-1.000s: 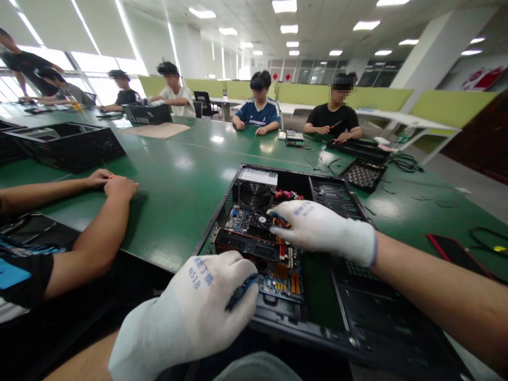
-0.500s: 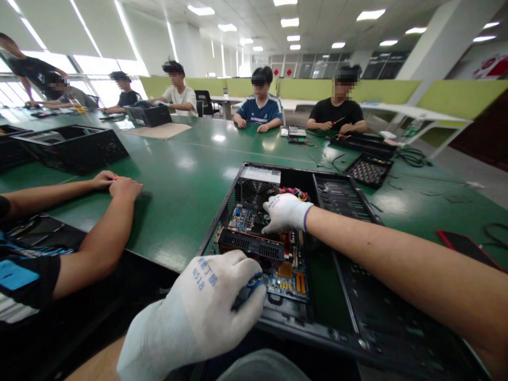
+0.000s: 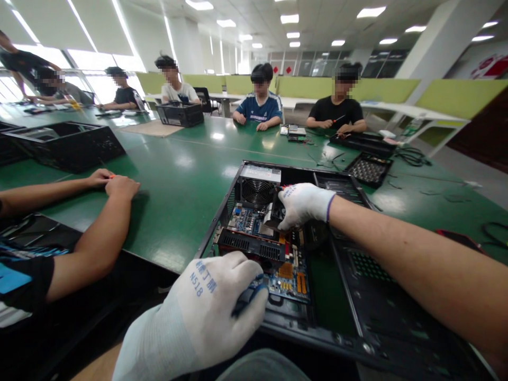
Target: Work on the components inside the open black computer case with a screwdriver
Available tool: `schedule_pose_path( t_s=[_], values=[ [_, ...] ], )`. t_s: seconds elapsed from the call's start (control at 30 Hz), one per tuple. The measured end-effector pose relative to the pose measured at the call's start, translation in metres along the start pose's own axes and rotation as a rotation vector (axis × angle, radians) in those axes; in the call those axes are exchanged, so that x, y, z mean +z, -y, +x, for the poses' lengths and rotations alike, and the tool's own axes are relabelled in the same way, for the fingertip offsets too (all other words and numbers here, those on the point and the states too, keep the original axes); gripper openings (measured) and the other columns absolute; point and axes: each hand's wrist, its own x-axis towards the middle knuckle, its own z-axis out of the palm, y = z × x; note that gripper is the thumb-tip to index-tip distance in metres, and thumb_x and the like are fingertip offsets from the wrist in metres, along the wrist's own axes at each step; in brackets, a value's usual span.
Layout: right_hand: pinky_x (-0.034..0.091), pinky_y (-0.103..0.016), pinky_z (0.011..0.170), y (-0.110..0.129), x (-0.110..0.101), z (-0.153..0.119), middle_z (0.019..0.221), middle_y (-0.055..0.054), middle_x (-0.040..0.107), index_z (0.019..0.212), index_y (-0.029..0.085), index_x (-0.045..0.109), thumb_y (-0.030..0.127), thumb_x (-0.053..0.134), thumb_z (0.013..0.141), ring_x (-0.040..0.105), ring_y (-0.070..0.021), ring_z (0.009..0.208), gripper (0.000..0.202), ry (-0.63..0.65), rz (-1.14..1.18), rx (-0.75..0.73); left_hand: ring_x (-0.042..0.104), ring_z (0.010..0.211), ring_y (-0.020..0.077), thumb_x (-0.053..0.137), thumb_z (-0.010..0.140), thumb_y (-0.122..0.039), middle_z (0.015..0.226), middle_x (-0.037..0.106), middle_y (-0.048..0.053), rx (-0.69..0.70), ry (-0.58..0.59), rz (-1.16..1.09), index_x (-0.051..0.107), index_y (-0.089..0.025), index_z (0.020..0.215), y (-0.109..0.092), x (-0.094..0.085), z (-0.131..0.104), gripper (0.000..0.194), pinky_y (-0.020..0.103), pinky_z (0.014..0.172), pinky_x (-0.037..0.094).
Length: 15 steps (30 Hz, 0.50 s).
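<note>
An open black computer case (image 3: pixel 357 346) lies in front of me, with a blue motherboard (image 3: pixel 254 218) and a black graphics card (image 3: pixel 246 245) inside. My right hand (image 3: pixel 304 203), in a white glove, is closed on a CPU cooler (image 3: pixel 274 212) with a black fan. It holds the cooler tilted above the board, and a pale square shows beneath it. My left hand (image 3: pixel 222 301), also gloved, is curled at the case's near left edge. The fingers are closed, and what they hold, if anything, is hidden.
A power supply (image 3: pixel 257 182) with a round fan grille sits at the case's far left corner. To the left, a co-worker's hands (image 3: pixel 119 184) rest on the green table (image 3: pixel 170 185). Another black case (image 3: pixel 67 145) stands beyond them. Several people sit across the table.
My right hand has moved right, and the CPU cooler has come up tilted off the motherboard. My left hand has barely moved. Across the table, a black case has shifted right.
</note>
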Motion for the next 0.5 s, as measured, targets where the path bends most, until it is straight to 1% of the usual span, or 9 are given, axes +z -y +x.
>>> schedule_pose_path(
  t_s=[0.1, 0.23, 0.33, 0.43, 0.5],
  values=[
    [0.057, -0.038, 0.075, -0.007, -0.003, -0.003, 0.104, -0.016, 0.078, 0.108, 0.015, 0.078, 0.07, 0.081, 0.062, 0.075, -0.0334, 0.094, 0.072, 0.017, 0.01, 0.002, 0.068, 0.079, 0.0202, 0.05, 0.101, -0.033, 0.089, 0.068, 0.002, -0.011, 0.031, -0.001, 0.066, -0.025, 0.106, 0.0, 0.0, 0.001, 0.019, 0.034, 0.071, 0.051],
    [0.057, -0.039, 0.078, -0.014, -0.004, -0.004, 0.105, -0.015, 0.078, 0.108, 0.018, 0.079, 0.066, 0.082, 0.062, 0.074, -0.0323, 0.095, 0.066, 0.056, -0.024, 0.041, 0.068, 0.079, 0.0201, 0.052, 0.1, -0.034, 0.091, 0.069, 0.003, -0.022, 0.027, 0.008, 0.066, -0.025, 0.107, 0.001, 0.001, -0.001, 0.019, 0.034, 0.071, 0.052],
    [0.056, -0.043, 0.081, -0.015, 0.0, -0.004, 0.106, -0.016, 0.078, 0.105, 0.019, 0.079, 0.063, 0.085, 0.06, 0.073, -0.0348, 0.098, 0.063, 0.075, -0.105, 0.072, 0.069, 0.082, 0.0207, 0.053, 0.099, -0.033, 0.094, 0.071, 0.004, -0.013, 0.009, 0.013, 0.066, -0.025, 0.11, 0.001, 0.002, -0.003, 0.019, 0.034, 0.072, 0.053],
    [0.054, -0.049, 0.087, -0.012, 0.008, -0.001, 0.108, -0.019, 0.078, 0.103, 0.018, 0.079, 0.059, 0.085, 0.062, 0.072, -0.0379, 0.102, 0.058, 0.037, -0.164, 0.048, 0.07, 0.083, 0.0211, 0.052, 0.099, -0.031, 0.095, 0.071, 0.005, -0.01, -0.008, 0.024, 0.066, -0.024, 0.112, 0.0, 0.002, -0.003, 0.021, 0.034, 0.074, 0.054],
    [0.053, -0.051, 0.087, -0.01, 0.013, 0.0, 0.104, -0.02, 0.078, 0.099, 0.017, 0.079, 0.058, 0.084, 0.063, 0.073, -0.0383, 0.1, 0.054, 0.025, -0.156, 0.046, 0.07, 0.083, 0.0208, 0.052, 0.098, -0.03, 0.095, 0.072, 0.004, -0.01, -0.015, 0.012, 0.067, -0.024, 0.112, 0.0, 0.002, -0.003, 0.02, 0.034, 0.074, 0.054]
  ],
)
